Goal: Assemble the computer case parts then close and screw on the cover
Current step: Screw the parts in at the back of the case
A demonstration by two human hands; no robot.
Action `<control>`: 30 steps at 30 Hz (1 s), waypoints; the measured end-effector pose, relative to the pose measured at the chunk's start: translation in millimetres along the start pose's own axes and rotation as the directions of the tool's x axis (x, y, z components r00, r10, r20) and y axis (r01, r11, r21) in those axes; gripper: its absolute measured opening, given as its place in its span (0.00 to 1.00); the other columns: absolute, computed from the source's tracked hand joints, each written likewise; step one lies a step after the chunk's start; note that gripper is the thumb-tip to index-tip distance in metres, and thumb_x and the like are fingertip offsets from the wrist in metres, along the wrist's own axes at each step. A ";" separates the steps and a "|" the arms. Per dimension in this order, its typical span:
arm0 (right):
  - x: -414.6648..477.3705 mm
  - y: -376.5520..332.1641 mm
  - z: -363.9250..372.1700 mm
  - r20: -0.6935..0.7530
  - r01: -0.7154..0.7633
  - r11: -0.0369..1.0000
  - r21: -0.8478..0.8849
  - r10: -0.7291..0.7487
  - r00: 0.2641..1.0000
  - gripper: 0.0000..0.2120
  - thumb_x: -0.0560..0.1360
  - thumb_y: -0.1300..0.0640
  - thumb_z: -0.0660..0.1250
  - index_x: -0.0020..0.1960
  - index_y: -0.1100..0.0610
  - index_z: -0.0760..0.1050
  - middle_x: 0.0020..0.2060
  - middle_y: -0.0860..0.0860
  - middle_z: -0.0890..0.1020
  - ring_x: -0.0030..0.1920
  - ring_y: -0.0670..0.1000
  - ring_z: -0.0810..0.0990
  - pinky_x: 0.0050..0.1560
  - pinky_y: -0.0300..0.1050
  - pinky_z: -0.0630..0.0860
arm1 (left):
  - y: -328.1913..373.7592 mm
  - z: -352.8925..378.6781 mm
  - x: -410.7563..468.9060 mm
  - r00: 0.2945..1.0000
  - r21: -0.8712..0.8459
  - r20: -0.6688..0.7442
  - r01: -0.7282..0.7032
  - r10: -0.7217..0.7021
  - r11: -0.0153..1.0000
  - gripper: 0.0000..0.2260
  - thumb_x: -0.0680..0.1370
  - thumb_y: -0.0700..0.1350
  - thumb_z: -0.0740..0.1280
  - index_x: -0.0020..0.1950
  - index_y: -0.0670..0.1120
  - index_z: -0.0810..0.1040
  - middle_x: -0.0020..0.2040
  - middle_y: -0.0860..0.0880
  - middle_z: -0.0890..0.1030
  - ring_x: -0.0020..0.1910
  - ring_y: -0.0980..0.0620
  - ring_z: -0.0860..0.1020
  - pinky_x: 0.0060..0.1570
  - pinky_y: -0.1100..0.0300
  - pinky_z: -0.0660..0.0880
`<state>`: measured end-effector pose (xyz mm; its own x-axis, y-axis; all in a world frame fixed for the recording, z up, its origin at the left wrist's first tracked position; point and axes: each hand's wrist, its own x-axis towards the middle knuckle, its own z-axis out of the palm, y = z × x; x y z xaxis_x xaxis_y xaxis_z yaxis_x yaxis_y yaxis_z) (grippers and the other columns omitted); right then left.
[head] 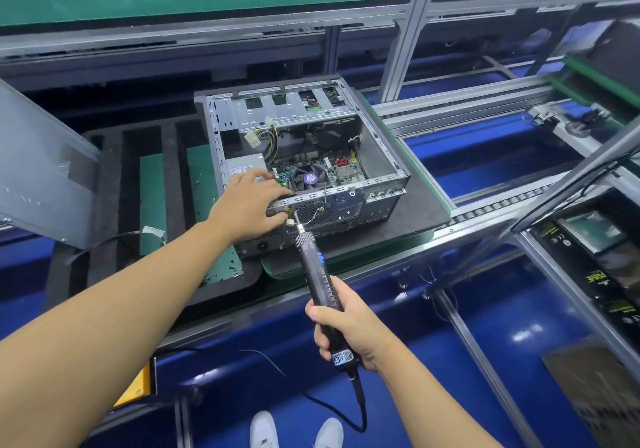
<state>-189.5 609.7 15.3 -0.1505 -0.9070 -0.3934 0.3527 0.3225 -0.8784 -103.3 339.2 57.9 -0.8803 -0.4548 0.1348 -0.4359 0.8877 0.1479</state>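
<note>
No legible text, only blurred print on screwdriver label (343, 357) and right-hand black box (595, 279).

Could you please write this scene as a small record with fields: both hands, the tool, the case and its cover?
left hand: holds the rear edge of the computer case, fingers over the edge, thumb on the outside
right hand: grips the electric screwdriver by its lower handle
screwdriver bit: tip at the rear of the case, beside the left thumb
case state: open, lying on a dark pad; motherboard and fan visible
cover: off the case, tilted, at the left
</note>
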 end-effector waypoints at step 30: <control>8.5 -18.2 15.3 0.000 -0.061 0.997 0.057 0.061 0.998 0.12 0.75 0.60 0.71 0.53 0.54 0.69 0.39 0.55 0.74 0.29 0.55 0.73 0.28 0.46 0.73 | -6.3 6.6 7.5 1.000 -0.056 -0.028 -0.016 0.014 0.998 0.18 0.77 0.57 0.67 0.64 0.54 0.80 0.63 0.56 0.80 0.64 0.55 0.75 0.71 0.50 0.59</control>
<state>-183.1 592.0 32.1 -0.1292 -0.8855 -0.4462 0.4131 0.3611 -0.8361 -108.3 330.7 51.5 -0.8810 -0.4438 0.1641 -0.4107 0.8894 0.2005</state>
